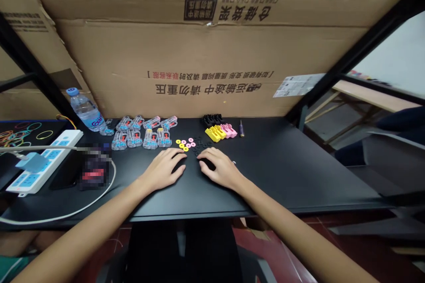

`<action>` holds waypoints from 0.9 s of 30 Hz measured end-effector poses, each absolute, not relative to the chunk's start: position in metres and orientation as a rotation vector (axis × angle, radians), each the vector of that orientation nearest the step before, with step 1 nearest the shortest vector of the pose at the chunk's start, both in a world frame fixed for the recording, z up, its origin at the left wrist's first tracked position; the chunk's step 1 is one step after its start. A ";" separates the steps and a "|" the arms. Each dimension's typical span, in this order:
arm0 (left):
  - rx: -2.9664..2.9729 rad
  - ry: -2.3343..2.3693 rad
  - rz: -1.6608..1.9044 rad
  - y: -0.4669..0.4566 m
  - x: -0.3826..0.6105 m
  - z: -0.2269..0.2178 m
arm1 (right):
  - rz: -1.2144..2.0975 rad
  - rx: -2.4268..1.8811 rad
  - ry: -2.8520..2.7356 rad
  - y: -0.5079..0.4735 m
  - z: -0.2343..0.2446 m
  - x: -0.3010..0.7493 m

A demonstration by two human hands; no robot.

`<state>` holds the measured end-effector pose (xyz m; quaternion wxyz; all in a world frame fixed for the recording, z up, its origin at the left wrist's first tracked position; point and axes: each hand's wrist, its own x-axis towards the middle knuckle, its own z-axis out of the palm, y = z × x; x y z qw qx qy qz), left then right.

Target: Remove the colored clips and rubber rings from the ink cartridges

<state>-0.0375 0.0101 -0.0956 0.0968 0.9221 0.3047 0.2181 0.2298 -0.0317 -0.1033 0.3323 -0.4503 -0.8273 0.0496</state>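
My left hand (pixel 165 169) rests on the black tabletop (pixel 265 172), fingers slightly bent, thumb apart, holding nothing. Opposite it, my right hand (pixel 221 169) lies in much the same pose, also with nothing in it. Just beyond the fingertips are several small rings: yellow rings (pixel 182 146), pink rings (pixel 190 140) and black rings (pixel 203 144). Behind my left hand stand two rows of clear plastic pieces (pixel 134 138) with blue and red parts inside. Farther back on the right are black moulded parts (pixel 212 119), yellow moulded parts (pixel 215 133) and pink moulded parts (pixel 229 130).
A small screwdriver (pixel 241 129) lies right of the moulded parts. On the left are a water bottle (pixel 85 109), a white power strip (pixel 49 163), a looping cable (pixel 99 201), a dark phone-like slab (pixel 64 174) and coloured rubber bands (pixel 16 139). Cardboard (pixel 206 48) walls off the back.
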 end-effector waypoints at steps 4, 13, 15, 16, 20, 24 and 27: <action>2.717 0.989 0.602 0.013 -0.036 -0.099 | 0.092 -1.261 -2.208 -0.024 -0.104 0.227; 2.710 1.050 0.518 0.008 -0.035 -0.103 | 0.147 -1.353 -2.271 -0.018 -0.110 0.230; 2.708 1.063 0.499 0.007 -0.035 -0.105 | 0.161 -1.355 -2.281 -0.018 -0.111 0.230; 2.712 1.068 0.491 0.006 -0.035 -0.106 | 0.166 -1.359 -2.279 -0.018 -0.111 0.230; 2.717 1.126 0.513 0.003 -0.037 -0.110 | 0.210 -1.393 -2.269 -0.021 -0.114 0.227; 2.691 1.187 0.487 -0.003 -0.038 -0.110 | 0.200 -1.432 -2.256 -0.025 -0.116 0.221; 2.668 1.230 0.462 -0.005 -0.037 -0.107 | 0.193 -1.442 -2.270 -0.027 -0.117 0.217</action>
